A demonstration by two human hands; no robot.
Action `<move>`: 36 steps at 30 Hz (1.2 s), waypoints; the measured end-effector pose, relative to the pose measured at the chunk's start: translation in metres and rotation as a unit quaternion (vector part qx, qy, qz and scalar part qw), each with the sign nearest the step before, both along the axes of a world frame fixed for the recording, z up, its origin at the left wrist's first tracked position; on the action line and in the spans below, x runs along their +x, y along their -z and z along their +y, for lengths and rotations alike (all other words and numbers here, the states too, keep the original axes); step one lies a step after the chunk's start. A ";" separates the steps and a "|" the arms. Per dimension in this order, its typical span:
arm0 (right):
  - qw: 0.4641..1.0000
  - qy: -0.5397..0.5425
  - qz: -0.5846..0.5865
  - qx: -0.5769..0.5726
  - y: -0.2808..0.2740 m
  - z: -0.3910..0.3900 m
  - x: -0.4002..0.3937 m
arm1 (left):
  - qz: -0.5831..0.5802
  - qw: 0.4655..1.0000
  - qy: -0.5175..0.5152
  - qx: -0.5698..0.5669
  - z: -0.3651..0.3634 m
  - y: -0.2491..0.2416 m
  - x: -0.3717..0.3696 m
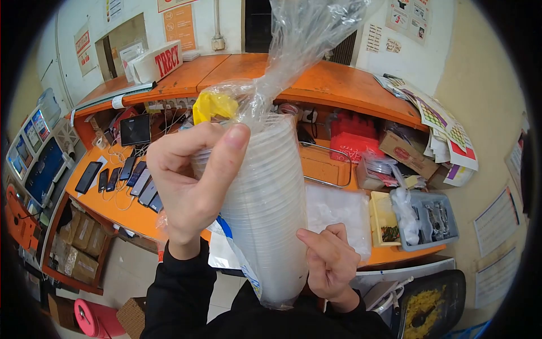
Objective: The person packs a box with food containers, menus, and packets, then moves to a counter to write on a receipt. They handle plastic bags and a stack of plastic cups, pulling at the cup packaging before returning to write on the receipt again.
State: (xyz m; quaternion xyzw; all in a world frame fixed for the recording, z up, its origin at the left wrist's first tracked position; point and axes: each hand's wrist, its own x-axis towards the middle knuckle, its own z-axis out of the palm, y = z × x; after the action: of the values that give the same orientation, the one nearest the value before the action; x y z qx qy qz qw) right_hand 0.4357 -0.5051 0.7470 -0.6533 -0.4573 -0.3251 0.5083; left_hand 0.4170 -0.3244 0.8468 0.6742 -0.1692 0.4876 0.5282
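Note:
A tall stack of clear plastic cups (pixel 265 209) in a transparent plastic bag (pixel 262 96) stands upright in front of me. The bag's neck is twisted and flares upward above the cups. My left hand (pixel 192 175) is closed on the bag near the top of the stack, thumb and index finger bent together. Behind its fingers shows a piece of yellow plastic (pixel 214 106). At the lower right side of the stack is my right hand (pixel 330 263), its index finger extended against or very near the bag and the other fingers loosely curled. A printed blue-and-white label (pixel 231 248) hangs along the bag's left side.
An orange counter (pixel 226 70) curves behind the stack. Several phones (pixel 127 169) and cables lie on the left. To the right are folded clear plastic bags (pixel 336 214), a yellow tray (pixel 384 217) and a grey cutlery bin (pixel 435 220). A black bin (pixel 451 282) stands below.

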 end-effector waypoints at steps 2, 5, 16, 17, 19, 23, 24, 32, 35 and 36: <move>1.000 0.000 0.000 -0.002 -0.001 -0.001 -0.001 | 0.001 1.000 -0.001 0.004 0.000 0.000 0.000; 1.000 -0.002 -0.002 0.001 0.000 -0.002 -0.001 | 0.006 1.000 0.006 0.014 -0.001 0.002 -0.001; 1.000 -0.010 -0.009 0.001 -0.002 -0.003 -0.004 | 0.005 0.999 0.004 0.040 -0.003 0.005 -0.007; 1.000 -0.014 -0.009 0.007 -0.001 -0.002 -0.004 | 0.005 0.999 0.003 0.039 -0.003 0.006 -0.007; 1.000 -0.021 -0.009 0.014 -0.001 -0.002 -0.003 | 0.007 1.000 0.006 0.025 -0.005 0.006 -0.008; 1.000 -0.020 -0.004 0.002 -0.002 -0.001 -0.004 | 0.001 1.000 0.006 0.028 -0.004 0.006 -0.009; 1.000 -0.021 -0.005 0.002 -0.002 -0.001 -0.004 | 0.002 1.000 0.002 0.030 -0.004 0.006 -0.010; 1.000 -0.023 0.002 0.011 -0.001 0.000 -0.004 | -0.018 0.999 0.007 0.039 -0.003 0.008 -0.007; 1.000 -0.022 0.002 0.009 -0.001 -0.001 -0.004 | -0.009 0.999 0.011 0.043 -0.002 0.007 -0.007; 1.000 -0.021 0.004 0.008 -0.002 -0.001 -0.004 | -0.015 0.999 0.015 0.049 -0.001 0.008 -0.006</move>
State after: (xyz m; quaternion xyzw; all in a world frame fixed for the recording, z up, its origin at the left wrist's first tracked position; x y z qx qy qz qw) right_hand 0.4315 -0.5058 0.7485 -0.6405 -0.4665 -0.3154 0.5222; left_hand 0.4109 -0.3258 0.8390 0.6893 -0.2106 0.4811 0.4990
